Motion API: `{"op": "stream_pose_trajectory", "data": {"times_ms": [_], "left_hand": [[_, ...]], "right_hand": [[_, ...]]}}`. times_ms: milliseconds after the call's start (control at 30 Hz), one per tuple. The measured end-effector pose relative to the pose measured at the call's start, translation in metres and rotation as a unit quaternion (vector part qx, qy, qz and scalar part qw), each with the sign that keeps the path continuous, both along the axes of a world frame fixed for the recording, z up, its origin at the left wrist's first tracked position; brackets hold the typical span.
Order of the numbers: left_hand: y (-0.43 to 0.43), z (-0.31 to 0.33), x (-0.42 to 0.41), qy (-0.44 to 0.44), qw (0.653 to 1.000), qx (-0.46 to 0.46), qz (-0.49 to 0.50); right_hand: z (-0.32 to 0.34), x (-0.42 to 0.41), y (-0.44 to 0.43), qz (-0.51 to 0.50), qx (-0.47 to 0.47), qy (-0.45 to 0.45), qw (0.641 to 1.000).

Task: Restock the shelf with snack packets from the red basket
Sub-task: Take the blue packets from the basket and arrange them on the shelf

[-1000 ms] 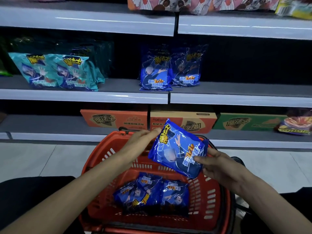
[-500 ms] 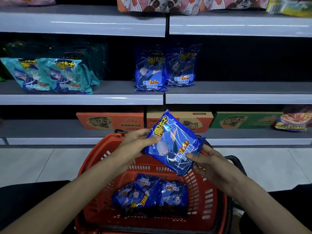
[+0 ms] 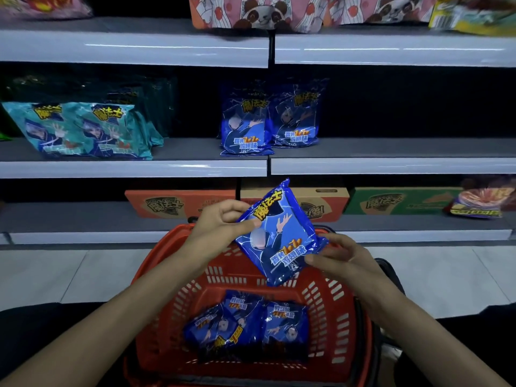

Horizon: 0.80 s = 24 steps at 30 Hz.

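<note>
Holding one blue snack packet (image 3: 279,236) up above the red basket (image 3: 156,263), tilted, yellow lettering toward the top. Pinching its upper left edge with the left hand (image 3: 220,222), thumb on the printed face, fingers curled behind. Gripping its lower right corner with the right hand (image 3: 337,255) (thumb tip pressed onto the front, just beside the white characters). Down in the basket, lying flat on the bottom and overlapping: more blue packets (image 3: 245,322), three or so, hard to count in the gloom. Straight ahead on the middle shelf (image 3: 391,166): two matching shelf packets (image 3: 245,127) standing upright side by side, touching, right at the join of the two shelf boards. Off to the left on the same level, teal packets (image 3: 81,129) leaning back in a row. On the bottom shelf behind the basket, an orange carton (image 3: 178,203), then a tan one partly hidden by the held packet, then a green carton (image 3: 396,201). Up on the top shelf, panda-print bags (image 3: 265,12), cut off by the frame.
</note>
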<state>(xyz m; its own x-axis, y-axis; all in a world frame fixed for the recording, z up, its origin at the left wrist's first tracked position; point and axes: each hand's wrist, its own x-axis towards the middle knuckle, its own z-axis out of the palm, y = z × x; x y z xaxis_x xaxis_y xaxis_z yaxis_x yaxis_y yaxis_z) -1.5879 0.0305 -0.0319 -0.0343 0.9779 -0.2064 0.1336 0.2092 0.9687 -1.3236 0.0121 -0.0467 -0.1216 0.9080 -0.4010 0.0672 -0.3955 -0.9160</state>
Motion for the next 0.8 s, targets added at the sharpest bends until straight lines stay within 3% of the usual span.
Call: {"op": "stream_pose_trajectory", "data": {"times_ms": [133, 300, 500, 800], "left_hand": [[0.007, 0.008, 0.002, 0.037, 0.999, 0.020, -0.010], [0.016, 0.018, 0.006, 0.078, 0.995, 0.022, -0.053], [0.020, 0.028, 0.013, 0.102, 0.990, 0.042, -0.086], [0.017, 0.038, 0.026, 0.003, 0.996, 0.050, -0.075]], "right_hand": [[-0.007, -0.001, 0.004, -0.003, 0.104, -0.097, 0.990], [-0.005, -0.008, 0.010, 0.027, 0.159, -0.123, 0.979], [-0.002, -0.010, 0.013, 0.030, 0.134, -0.050, 0.989], [0.006, -0.005, 0.017, -0.041, 0.070, 0.080, 0.994]]}}
